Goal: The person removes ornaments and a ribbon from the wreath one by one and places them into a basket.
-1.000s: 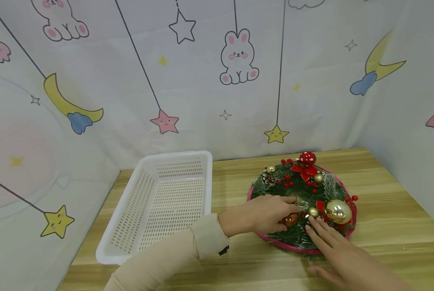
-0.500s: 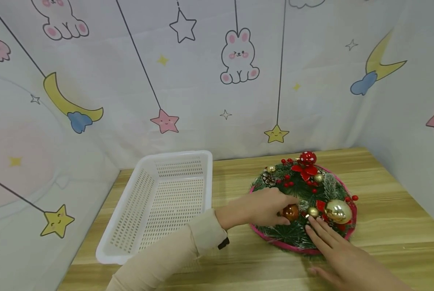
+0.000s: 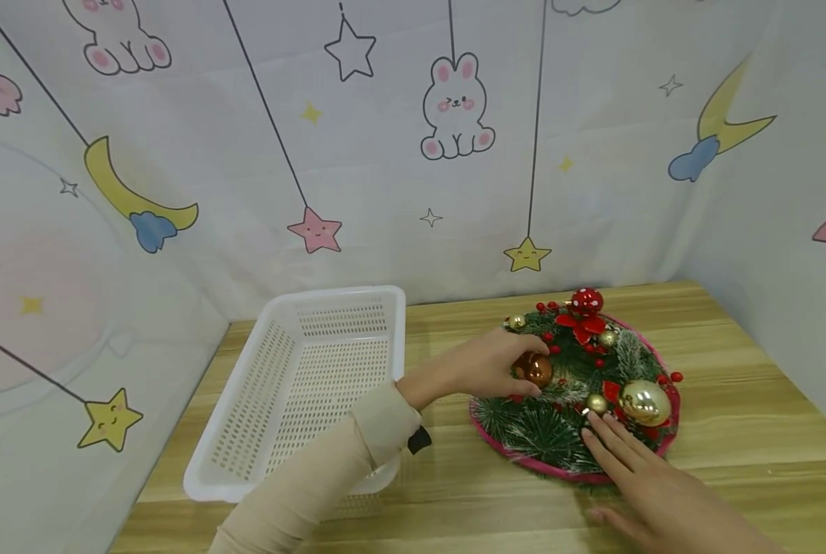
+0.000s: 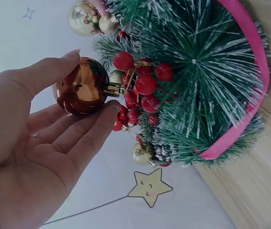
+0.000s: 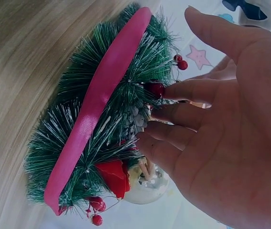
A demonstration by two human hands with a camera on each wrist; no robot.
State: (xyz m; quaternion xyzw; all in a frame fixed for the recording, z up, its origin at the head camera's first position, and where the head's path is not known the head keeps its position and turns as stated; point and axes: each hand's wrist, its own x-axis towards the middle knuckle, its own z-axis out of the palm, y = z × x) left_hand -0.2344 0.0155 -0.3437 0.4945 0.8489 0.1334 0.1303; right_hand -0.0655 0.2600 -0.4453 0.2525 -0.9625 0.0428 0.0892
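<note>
A green Christmas wreath [image 3: 544, 435] with a pink ribbon round its edge lies on the wooden table. My left hand [image 3: 492, 365] pinches a shiny copper bauble [image 4: 81, 86] between thumb and fingers, over the wreath's left part. In the left wrist view the bauble's gold cap points at a cluster of red berries [image 4: 146, 85]. My right hand [image 3: 651, 481] rests with straight fingers on the wreath's near right side. Its fingertips touch the greenery by a small gold ball [image 3: 596, 403] and a large gold bauble [image 3: 644, 403].
Left of the wreath stands a white perforated plastic basket [image 3: 396, 338]. A red bauble with white dots [image 3: 586, 302] sits at the wreath's far edge. Behind the table [image 3: 766, 431] hangs a pale curtain [image 3: 385, 177] printed with bunnies, stars and moons.
The left hand has lifted the copper bauble from the wreath's near middle and carried it up and to the left. The right hand has stayed in place.
</note>
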